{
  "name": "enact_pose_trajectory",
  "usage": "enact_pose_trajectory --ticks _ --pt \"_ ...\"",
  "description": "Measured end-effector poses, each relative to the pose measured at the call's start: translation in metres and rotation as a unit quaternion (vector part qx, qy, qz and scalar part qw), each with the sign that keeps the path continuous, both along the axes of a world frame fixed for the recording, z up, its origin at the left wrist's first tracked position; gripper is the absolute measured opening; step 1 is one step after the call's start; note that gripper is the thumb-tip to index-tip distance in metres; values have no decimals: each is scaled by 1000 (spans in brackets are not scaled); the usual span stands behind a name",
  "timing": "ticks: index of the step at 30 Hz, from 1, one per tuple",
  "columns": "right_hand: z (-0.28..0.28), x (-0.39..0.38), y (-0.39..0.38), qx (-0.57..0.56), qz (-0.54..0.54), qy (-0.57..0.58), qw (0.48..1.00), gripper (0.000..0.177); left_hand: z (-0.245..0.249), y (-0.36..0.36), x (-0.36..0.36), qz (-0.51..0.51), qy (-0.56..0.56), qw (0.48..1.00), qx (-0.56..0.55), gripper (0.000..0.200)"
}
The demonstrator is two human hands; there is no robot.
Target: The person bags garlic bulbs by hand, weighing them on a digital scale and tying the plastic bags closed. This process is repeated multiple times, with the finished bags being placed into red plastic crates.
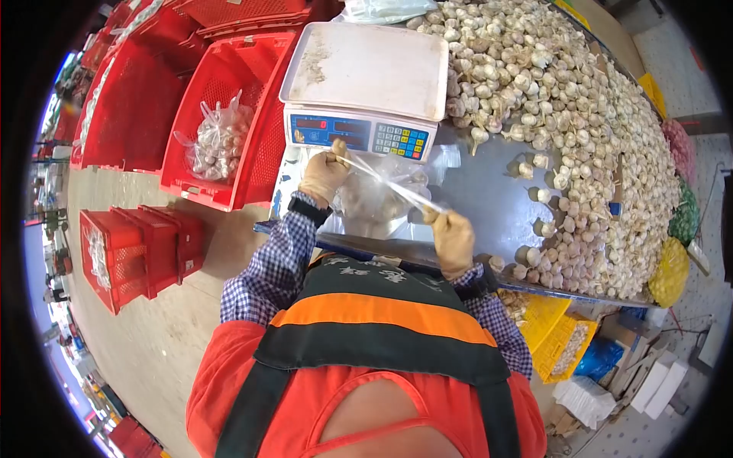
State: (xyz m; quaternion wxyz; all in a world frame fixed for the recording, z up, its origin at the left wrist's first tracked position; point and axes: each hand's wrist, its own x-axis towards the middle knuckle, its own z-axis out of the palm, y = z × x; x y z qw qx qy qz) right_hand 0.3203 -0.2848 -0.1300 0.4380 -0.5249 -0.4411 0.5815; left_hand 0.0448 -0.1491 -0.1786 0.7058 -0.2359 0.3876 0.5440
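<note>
Both my hands wear pale gloves and pinch the top edge of a clear plastic bag (382,202), stretching its mouth taut between them. My left hand (324,174) grips one corner just below the scale's display. Lower and to the right, my right hand (452,238) closes on the other corner. Garlic bulbs show dimly through the bag's body, which rests on the metal table (489,183). Directly beyond my hands stands a digital scale (366,65) with a bare white pan. A large heap of garlic bulbs (534,76) covers the table's right side.
On the left, a red crate (263,145) holds a tied bag of garlic (221,137). More red crates (141,252) stand on the floor. Yellow crates (561,343) sit below the table at right, near filled net sacks (668,271). A plastic bag pile (385,9) lies behind the scale.
</note>
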Motion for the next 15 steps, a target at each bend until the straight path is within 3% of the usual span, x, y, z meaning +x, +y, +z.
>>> enact_pose_trajectory --ticks 1,3,4,5,6,7,9,10,11,12,13,14,15 --pt "18 -10 10 -3 -4 -1 1000 22 14 -5 3 -38 31 992 116 22" --pt "38 -24 40 -81 -72 303 947 29 50 -14 6 -109 89 930 340 30" --pt "45 -34 48 -82 -73 303 947 29 68 -19 5 -274 196 845 415 37" --pt "51 -44 56 34 25 116 992 31 72 -18 5 -275 197 844 415 37" --pt "58 -51 62 149 121 -78 978 35 75 -18 7 -275 181 855 401 32" --pt "65 -54 65 150 122 -79 978 35 77 -18 10 -273 164 865 387 27" --pt "74 -57 69 196 228 -285 910 37 80 -18 16 -266 127 887 356 17" --pt "53 -57 76 286 159 -216 920 33 81 -18 19 -263 107 896 342 13" --pt "34 -41 84 287 161 -219 919 33 82 -17 21 -259 86 904 328 9" --pt "17 -13 91 112 183 -34 976 30 82 -17 23 -254 66 913 312 6" --pt "9 1 93 -74 192 155 966 28 82 -16 24 -250 47 922 293 7" --pt "37 -22 77 202 136 -182 953 21 86 -9 15 -185 -98 954 214 18" --pt "39 -31 62 204 140 -180 952 21 91 -16 13 -181 -96 955 215 18"
